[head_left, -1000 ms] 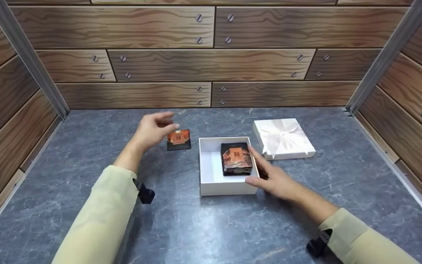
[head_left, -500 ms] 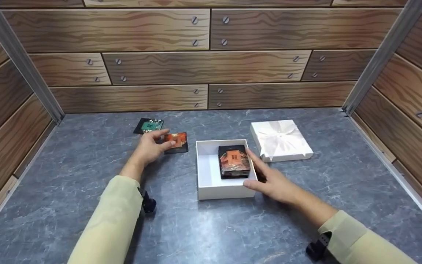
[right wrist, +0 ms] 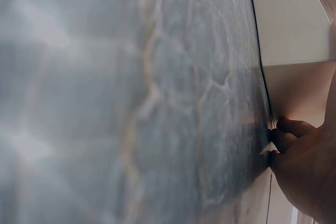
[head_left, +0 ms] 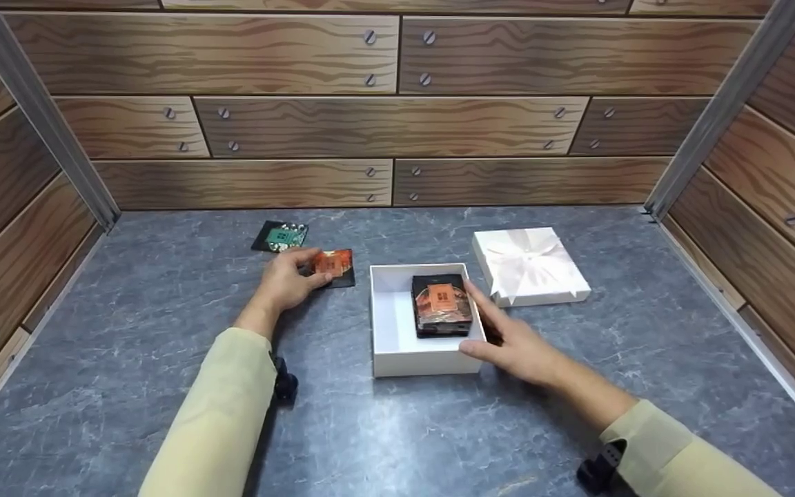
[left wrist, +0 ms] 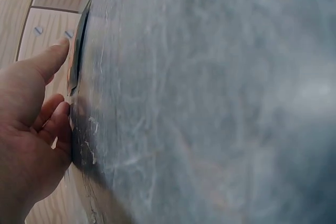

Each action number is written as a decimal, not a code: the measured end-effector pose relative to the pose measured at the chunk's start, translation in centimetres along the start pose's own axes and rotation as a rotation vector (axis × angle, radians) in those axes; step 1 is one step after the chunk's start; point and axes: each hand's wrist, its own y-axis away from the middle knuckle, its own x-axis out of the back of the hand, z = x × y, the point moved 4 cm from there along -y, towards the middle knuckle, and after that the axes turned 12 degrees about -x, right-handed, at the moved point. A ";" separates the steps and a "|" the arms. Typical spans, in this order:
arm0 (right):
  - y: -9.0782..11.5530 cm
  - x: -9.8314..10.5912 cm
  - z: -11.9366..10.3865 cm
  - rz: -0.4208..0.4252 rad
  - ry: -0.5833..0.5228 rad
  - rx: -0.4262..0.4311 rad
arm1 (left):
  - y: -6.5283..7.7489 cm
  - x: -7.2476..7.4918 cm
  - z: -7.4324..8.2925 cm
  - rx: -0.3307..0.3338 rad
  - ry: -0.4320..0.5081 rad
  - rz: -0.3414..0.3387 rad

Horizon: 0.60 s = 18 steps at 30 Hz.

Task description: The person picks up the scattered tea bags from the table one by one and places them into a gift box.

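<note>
My left hand [head_left: 288, 279] is at the left side of an orange-and-black sachet [head_left: 337, 266] on the table, thumb and index finger pinching it. In the left wrist view the sachet [left wrist: 79, 51] shows edge-on beside the thumb, with the other fingers curled near the tabletop. My right hand [head_left: 518, 345] holds the right wall of an open white box [head_left: 428, 363], thumb near the front corner and index finger at the rim. Inside the box, on its right side, lies a stack of similar orange-and-black sachets [head_left: 442, 304]. In the right wrist view, curled fingers [right wrist: 294, 128] touch the box's lower side.
A green-and-black sachet [head_left: 283, 237] lies behind my left hand. To the box's right rear sits a white lid [head_left: 532, 266] with a ribbon bow. Wood-plank-patterned walls [head_left: 397, 124] bound the grey marbled table [head_left: 397, 442] at the back and sides.
My left hand has come down and towards me onto the orange-and-black sachet, uncovering the green one behind. My right hand stays on the box; the head view has shifted slightly.
</note>
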 end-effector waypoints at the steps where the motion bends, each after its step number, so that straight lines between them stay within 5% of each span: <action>1: 0.0 0.0 0.0 0.000 0.000 -0.001 | 0.0 0.0 0.0 0.003 -0.011 -0.007; 10: 0.2 0.0 0.0 0.009 -0.002 0.022 | -0.4 -0.2 0.4 -0.010 -0.124 -0.071; 18: 0.1 0.0 0.0 0.006 -0.001 0.017 | -0.5 -0.3 0.5 0.037 -0.104 -0.128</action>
